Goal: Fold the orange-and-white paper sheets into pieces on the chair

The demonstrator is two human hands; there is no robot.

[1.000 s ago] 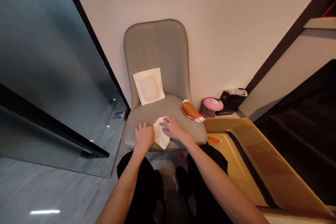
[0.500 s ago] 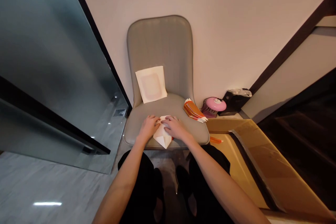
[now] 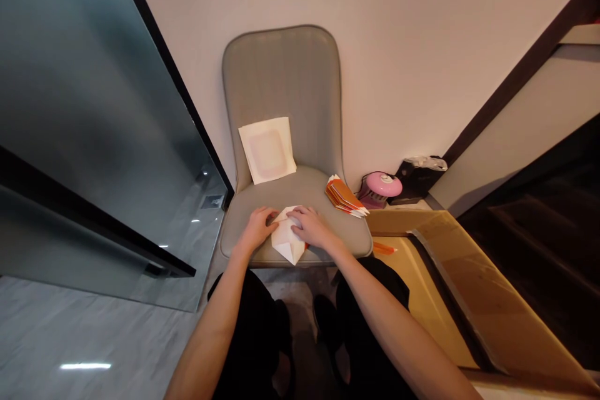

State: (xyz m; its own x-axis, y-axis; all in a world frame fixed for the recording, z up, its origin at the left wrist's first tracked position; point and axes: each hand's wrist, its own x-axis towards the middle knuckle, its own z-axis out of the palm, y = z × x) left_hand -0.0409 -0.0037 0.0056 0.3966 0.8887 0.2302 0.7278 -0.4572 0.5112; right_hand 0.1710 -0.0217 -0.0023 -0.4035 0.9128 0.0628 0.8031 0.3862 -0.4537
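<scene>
A partly folded white paper (image 3: 287,240), its lower end shaped to a point, lies near the front edge of the grey chair seat (image 3: 244,225). A bit of orange-red shows under its right side. My left hand (image 3: 257,226) has its curled fingers and thumb at the paper's left edge. From the right, my right hand (image 3: 310,226) grips the paper's upper part, fingers bent over it and thumb lower down. To the right on the seat rests a stack of folded orange-and-white paper pieces (image 3: 345,196). Square white sheets (image 3: 268,150) lean against the backrest.
Beside the chair on the right stands an open cardboard box (image 3: 435,287) with an orange strip (image 3: 384,249) inside. Behind it are a pink round-topped device (image 3: 384,184) and a black bag (image 3: 419,180). A frosted glass panel (image 3: 94,106) rises on the left.
My left hand has slid left, from on top of the paper to its edge, uncovering more of the paper. My right hand stays almost in place. The view has shifted slightly.
</scene>
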